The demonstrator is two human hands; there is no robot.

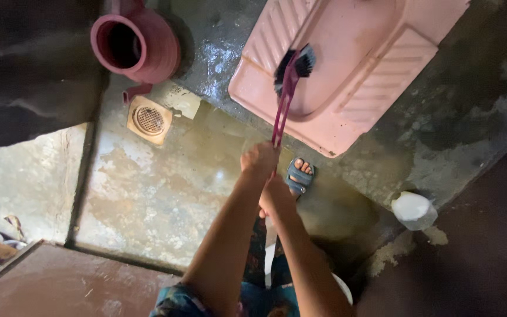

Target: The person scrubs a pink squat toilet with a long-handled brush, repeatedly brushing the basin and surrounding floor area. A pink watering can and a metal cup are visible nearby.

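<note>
Both hands are clenched on the brush handle (281,114), left hand (259,161) farther up, right hand (276,196) nearer. The bristle head (294,67) is pressed against the pink squat pan's (377,88) left slope. Wet floor (159,188) is noted underfoot: a slip of the sandalled foot (300,175) is judged possible. Splashback is likely if bristles flick.
</note>
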